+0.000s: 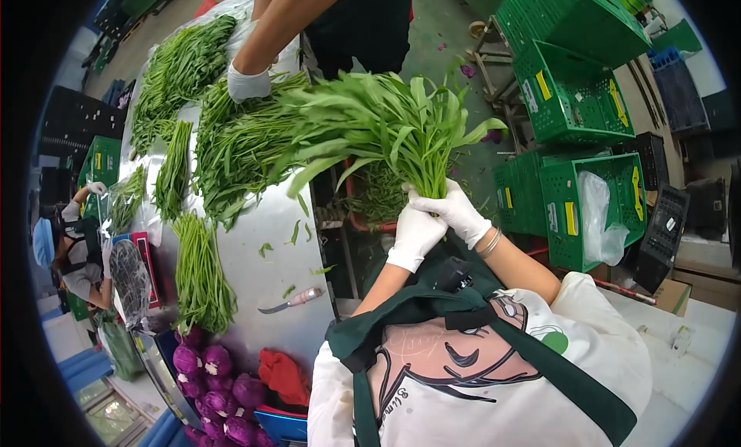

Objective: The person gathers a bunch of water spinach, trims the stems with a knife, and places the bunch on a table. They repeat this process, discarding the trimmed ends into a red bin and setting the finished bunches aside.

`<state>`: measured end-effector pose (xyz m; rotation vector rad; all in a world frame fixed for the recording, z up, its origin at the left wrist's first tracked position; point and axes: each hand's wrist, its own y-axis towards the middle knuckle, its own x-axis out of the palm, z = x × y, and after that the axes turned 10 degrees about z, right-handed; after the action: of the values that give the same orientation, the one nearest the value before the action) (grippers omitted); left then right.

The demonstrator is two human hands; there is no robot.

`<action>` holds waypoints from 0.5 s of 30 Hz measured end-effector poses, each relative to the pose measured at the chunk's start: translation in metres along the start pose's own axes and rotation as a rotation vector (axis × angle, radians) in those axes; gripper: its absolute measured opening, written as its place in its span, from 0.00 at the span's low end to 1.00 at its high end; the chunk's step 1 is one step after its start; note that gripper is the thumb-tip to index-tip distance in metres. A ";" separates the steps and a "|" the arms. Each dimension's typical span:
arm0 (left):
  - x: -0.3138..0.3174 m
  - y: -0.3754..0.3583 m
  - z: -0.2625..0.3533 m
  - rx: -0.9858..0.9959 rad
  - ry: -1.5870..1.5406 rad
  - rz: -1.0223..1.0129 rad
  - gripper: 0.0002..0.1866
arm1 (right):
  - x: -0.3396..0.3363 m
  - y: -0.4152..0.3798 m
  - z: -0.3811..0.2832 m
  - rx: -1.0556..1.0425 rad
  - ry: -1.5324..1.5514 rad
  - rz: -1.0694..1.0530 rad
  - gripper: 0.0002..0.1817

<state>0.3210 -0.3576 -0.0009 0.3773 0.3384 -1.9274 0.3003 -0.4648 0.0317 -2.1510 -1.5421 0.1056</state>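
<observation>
In front of my body, beyond the table's right edge, I hold a bunch of leafy greens (401, 130) upright by its stems. My left hand (421, 229) and my right hand (457, 211), both in white gloves, are closed round the stem ends and touch each other. The leaves fan out up and to the left, over the table edge. On the metal table (270, 273) lie a big pile of greens (243, 146), a separate bundle of stems (202, 273) and a knife (292, 300) with a pale handle.
Purple cabbages (220, 393) and a red cloth (283, 376) are at the near end. A co-worker's gloved hand (248, 84) touches the pile at the far side. Another person (77, 242) works at left. Green crates (594, 208) stand at right, a basket of scraps (376, 196) below the table edge.
</observation>
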 end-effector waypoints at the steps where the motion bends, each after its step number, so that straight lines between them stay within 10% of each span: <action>1: 0.002 0.000 0.000 -0.032 -0.037 0.000 0.29 | -0.005 0.004 0.006 -0.018 -0.044 -0.009 0.27; 8: -0.008 0.003 -0.006 -0.052 0.110 -0.311 0.47 | -0.021 0.012 0.012 -0.043 -0.063 -0.019 0.22; 15: -0.019 -0.017 -0.026 -0.199 -0.097 -0.405 0.49 | -0.074 0.042 0.024 -0.477 -0.590 0.456 0.23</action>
<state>0.3149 -0.3251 -0.0154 0.0857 0.5711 -2.2718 0.3019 -0.5342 -0.0228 -3.0271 -1.4252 0.6286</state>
